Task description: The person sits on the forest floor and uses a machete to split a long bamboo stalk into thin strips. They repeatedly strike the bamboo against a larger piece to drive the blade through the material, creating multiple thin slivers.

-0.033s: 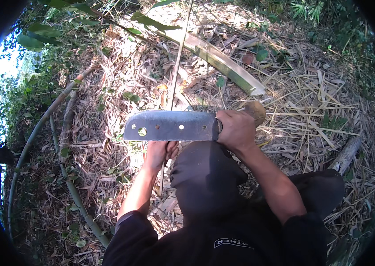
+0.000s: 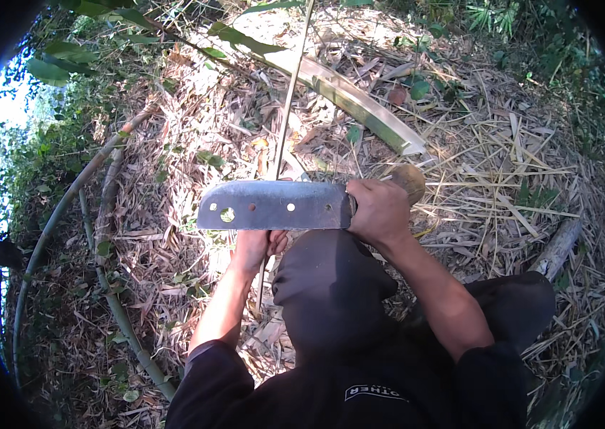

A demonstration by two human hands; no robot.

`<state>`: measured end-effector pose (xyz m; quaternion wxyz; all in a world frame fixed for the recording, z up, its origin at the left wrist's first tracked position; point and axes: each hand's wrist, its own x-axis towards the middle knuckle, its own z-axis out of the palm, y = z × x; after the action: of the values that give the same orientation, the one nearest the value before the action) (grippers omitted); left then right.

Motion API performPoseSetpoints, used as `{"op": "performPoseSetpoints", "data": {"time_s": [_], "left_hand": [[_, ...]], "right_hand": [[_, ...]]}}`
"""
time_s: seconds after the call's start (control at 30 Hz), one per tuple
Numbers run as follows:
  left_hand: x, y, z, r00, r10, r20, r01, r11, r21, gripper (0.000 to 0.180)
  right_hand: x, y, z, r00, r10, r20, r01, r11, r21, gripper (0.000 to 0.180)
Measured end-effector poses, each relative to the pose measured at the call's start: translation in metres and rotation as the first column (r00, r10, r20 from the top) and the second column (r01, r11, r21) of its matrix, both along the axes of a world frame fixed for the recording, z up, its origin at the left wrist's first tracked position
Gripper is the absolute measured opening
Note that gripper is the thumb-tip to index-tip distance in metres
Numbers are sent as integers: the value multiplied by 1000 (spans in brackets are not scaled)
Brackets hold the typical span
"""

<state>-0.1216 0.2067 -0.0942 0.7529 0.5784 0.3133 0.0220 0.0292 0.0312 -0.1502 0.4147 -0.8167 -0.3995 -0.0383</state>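
Note:
My right hand [image 2: 382, 212] is wrapped round the handle of a broad cleaver [image 2: 274, 206]. Its rounded wooden handle end [image 2: 407, 182] sticks out beyond my fist. The wide dark blade, with several small holes along it, lies crosswise and reaches left over my other hand. Below the blade, my left hand [image 2: 254, 250] is closed on a long thin bamboo strip [image 2: 289, 100]. That strip runs from the far edge of the view, under the blade, and out again below my left fingers. The blade hides part of my left hand and the spot where blade and strip cross.
A split bamboo length [image 2: 367, 111] lies ahead on dry leaf litter. Pale thin shavings [image 2: 488, 171] are scattered to the right, near a short log [image 2: 558, 250]. Curved green bamboo stems [image 2: 127, 325] stand on the left. Leafy twigs [image 2: 242, 37] hang across the far left.

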Motion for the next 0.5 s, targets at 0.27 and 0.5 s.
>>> {"op": "performPoseSetpoints", "data": {"time_s": [0.27,0.5], "left_hand": [[74,10,77,981,-170,96,171,985,1,54],[153,-42,102,976,-203,84,214,966,-148,43]], "right_hand": [[15,-14,46,968,-132,-214,137,991,8,42],[59,-60,84,141,71,-987,567,812,139,16]]}}
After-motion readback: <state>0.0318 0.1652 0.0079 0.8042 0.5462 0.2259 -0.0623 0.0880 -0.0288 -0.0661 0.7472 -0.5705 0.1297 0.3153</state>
